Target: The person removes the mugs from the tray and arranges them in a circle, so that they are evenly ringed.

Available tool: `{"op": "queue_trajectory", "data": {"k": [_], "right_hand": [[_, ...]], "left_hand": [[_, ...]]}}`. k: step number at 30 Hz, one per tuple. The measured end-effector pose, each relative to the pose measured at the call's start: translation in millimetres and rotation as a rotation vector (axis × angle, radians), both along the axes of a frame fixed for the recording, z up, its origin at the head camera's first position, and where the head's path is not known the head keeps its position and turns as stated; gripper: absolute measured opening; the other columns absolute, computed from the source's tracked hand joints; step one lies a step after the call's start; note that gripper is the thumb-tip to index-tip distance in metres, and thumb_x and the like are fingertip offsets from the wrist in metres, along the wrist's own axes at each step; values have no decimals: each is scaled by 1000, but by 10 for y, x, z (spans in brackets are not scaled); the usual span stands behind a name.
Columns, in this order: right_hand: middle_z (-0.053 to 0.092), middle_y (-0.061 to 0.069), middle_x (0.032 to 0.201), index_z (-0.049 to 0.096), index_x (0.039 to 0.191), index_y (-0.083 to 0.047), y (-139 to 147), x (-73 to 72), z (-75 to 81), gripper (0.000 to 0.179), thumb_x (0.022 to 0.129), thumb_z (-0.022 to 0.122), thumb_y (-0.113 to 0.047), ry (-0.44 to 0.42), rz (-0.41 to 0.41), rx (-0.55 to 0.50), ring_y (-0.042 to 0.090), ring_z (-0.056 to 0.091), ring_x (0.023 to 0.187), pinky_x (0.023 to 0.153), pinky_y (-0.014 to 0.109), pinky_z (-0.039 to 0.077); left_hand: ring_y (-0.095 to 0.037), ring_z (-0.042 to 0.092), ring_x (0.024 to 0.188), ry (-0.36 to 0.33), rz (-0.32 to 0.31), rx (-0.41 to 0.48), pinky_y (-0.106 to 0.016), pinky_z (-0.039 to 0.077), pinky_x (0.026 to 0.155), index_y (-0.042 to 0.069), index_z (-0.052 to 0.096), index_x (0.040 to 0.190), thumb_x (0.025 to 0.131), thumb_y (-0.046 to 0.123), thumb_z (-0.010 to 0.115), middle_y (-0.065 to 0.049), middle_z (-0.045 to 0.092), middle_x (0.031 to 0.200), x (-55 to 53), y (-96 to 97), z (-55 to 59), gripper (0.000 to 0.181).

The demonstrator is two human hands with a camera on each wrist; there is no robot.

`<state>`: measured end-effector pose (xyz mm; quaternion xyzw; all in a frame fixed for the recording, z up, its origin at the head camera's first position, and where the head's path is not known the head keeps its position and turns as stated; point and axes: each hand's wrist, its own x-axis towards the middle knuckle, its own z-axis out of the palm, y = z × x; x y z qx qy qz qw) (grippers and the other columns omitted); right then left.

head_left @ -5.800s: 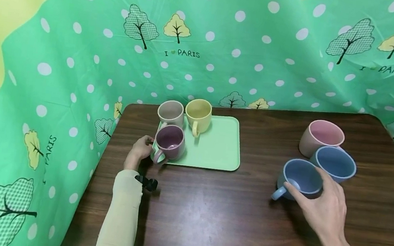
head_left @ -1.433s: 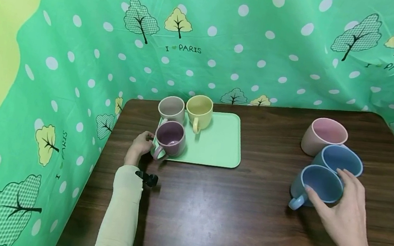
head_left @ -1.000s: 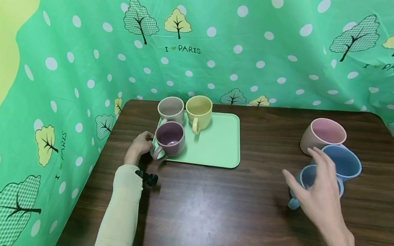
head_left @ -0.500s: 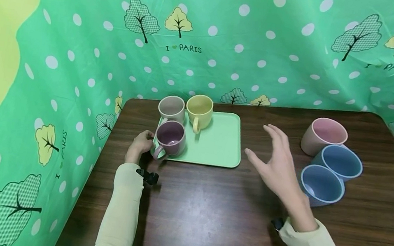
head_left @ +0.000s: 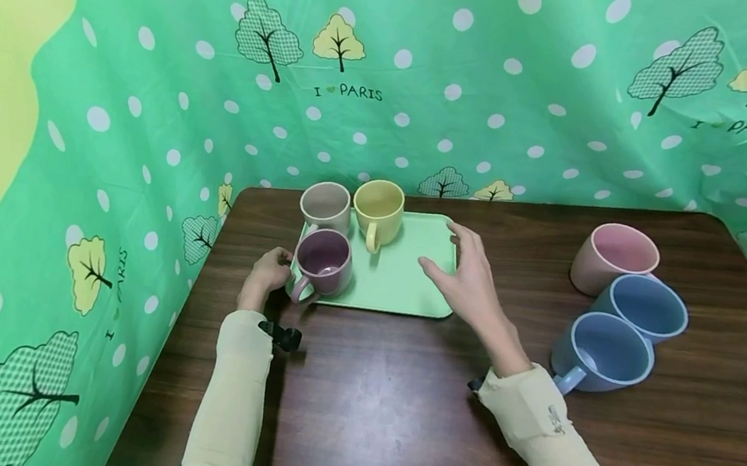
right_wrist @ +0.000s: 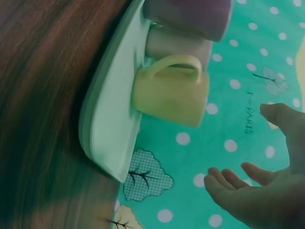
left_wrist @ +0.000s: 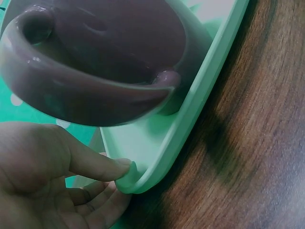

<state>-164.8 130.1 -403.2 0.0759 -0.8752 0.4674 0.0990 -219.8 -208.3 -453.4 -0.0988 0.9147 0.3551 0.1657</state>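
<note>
My left hand (head_left: pixel 267 273) pinches the near left corner of the light green tray (head_left: pixel 406 277); in the left wrist view the thumb (left_wrist: pixel 112 167) lies on the rim with curled fingers below. Three mugs stand upright on the tray's left part: a purple mug (head_left: pixel 325 262) nearest that hand, a grey mug (head_left: pixel 325 207) behind it, and a yellow mug (head_left: pixel 378 212). Above the tray's right end, my right hand (head_left: pixel 474 286) is spread and holds nothing. The right wrist view shows its fingers (right_wrist: pixel 224 188) apart from the yellow mug.
On the right of the dark wooden table (head_left: pixel 386 408) stand a pink mug (head_left: pixel 592 266), a blue mug (head_left: pixel 647 304) and a nearer blue mug (head_left: pixel 605 354), close together. A green patterned cloth (head_left: pixel 450 78) hangs behind and at the left.
The right hand shifted the nearer blue mug rightward, let go of it, and moved left to the tray's right end. The left hand has stayed at the tray corner.
</note>
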Motion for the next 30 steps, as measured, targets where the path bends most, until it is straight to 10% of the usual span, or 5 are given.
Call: {"op": "queue_trajectory", "data": {"k": [30], "right_hand": [[32,17,147,30,146,-5,-398,-887,-172,83,83,71,-40,-67,63,86,33,39,132,105,47,37]], "left_hand": [[-34,45,115,27,4,-10,-45,39,97,4,52,122,86,6,42,-21,51,131,-7,4,-17,38]]}}
